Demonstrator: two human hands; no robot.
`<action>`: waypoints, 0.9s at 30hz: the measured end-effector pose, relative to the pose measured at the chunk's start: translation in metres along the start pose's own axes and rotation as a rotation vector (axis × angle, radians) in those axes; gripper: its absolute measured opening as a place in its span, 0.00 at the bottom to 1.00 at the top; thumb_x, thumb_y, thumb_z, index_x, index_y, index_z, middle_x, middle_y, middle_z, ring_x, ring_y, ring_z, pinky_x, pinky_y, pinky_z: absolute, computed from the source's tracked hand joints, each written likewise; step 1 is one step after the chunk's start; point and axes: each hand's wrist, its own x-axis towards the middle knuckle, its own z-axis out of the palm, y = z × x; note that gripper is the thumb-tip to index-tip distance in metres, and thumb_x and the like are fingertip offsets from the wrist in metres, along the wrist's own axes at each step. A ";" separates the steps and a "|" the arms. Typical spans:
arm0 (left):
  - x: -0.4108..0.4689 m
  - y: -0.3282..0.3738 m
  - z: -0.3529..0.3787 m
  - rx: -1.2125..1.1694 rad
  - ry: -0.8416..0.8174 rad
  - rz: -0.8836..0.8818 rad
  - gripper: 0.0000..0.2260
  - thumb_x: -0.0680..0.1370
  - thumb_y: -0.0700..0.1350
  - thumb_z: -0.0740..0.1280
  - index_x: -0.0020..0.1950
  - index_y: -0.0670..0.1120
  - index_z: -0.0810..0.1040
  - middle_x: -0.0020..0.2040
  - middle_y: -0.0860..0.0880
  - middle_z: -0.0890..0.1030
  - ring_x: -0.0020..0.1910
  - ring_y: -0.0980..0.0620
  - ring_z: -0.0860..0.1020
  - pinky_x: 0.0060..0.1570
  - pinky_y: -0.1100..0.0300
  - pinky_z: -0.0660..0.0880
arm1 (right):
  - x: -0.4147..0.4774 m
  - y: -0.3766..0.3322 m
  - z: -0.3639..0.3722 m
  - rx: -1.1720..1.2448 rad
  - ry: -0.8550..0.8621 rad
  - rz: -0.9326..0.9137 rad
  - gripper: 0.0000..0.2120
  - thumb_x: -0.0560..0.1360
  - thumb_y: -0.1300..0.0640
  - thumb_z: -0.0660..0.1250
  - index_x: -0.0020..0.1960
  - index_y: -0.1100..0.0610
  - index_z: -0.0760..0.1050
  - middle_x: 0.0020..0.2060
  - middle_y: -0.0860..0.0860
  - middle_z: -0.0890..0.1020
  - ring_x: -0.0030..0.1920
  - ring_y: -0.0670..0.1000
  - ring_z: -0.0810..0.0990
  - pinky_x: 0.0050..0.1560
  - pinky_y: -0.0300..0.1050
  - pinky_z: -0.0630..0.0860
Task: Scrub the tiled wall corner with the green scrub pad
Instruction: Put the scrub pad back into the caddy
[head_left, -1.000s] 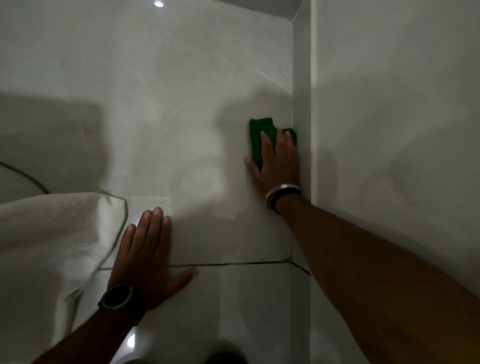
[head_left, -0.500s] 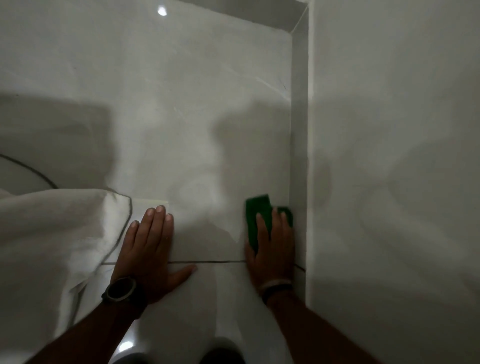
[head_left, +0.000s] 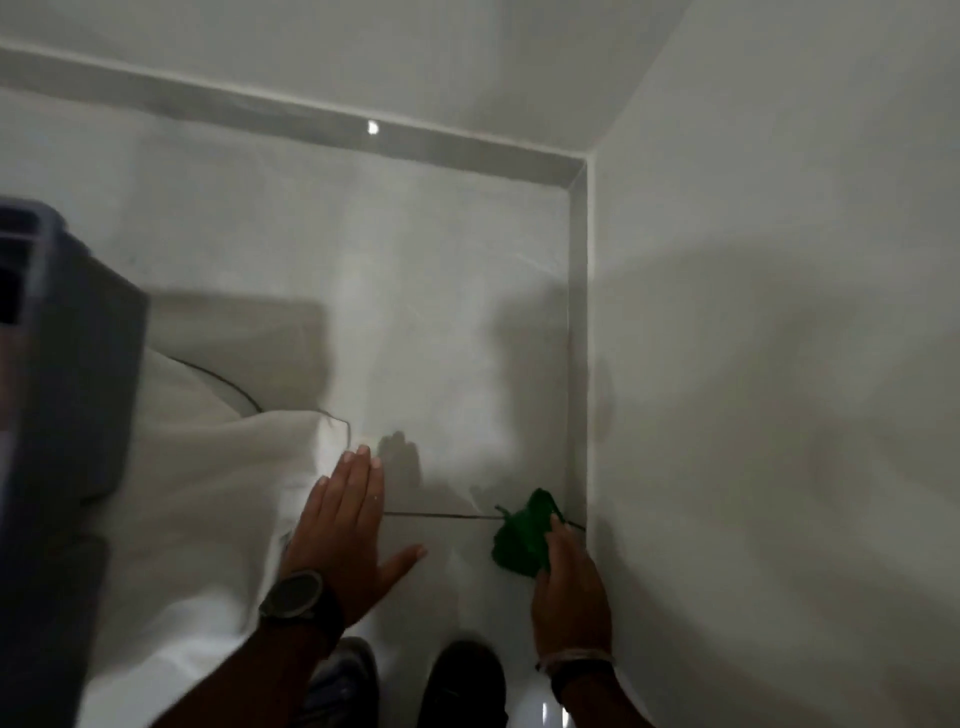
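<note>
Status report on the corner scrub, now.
Right hand gripping green scrub pad, bunched, at the grout line by the wall corner. Left hand flat on the tile, fingers spread. White cloth beside left hand, clear of the pad.

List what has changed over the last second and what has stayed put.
The right hand has dragged the green scrub pad down the wall corner, from well above the horizontal grout line to right on it. The pad was flat under the fingers; now it looks bunched. The view has tipped back too, showing more wall above. The left hand stays flat on the tile by the white cloth.
</note>
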 end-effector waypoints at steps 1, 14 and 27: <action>-0.013 0.006 -0.023 0.000 0.017 -0.011 0.48 0.75 0.75 0.51 0.79 0.35 0.63 0.80 0.34 0.65 0.78 0.33 0.65 0.72 0.38 0.66 | -0.010 -0.008 -0.016 0.022 -0.037 -0.003 0.24 0.69 0.74 0.70 0.64 0.65 0.75 0.59 0.63 0.81 0.59 0.63 0.80 0.62 0.62 0.74; -0.221 0.022 -0.248 -0.138 0.104 -0.270 0.40 0.76 0.67 0.62 0.75 0.36 0.71 0.76 0.36 0.71 0.74 0.34 0.71 0.73 0.45 0.66 | -0.092 -0.230 -0.174 0.411 -0.361 -0.055 0.13 0.82 0.46 0.61 0.66 0.39 0.73 0.63 0.46 0.78 0.64 0.47 0.74 0.69 0.44 0.67; -0.285 -0.129 -0.217 -0.076 0.103 -0.438 0.43 0.78 0.72 0.53 0.82 0.42 0.57 0.83 0.40 0.59 0.83 0.41 0.56 0.79 0.45 0.50 | -0.111 -0.403 -0.085 -0.334 -0.439 -1.196 0.22 0.71 0.48 0.72 0.61 0.56 0.77 0.63 0.55 0.80 0.67 0.55 0.75 0.69 0.55 0.68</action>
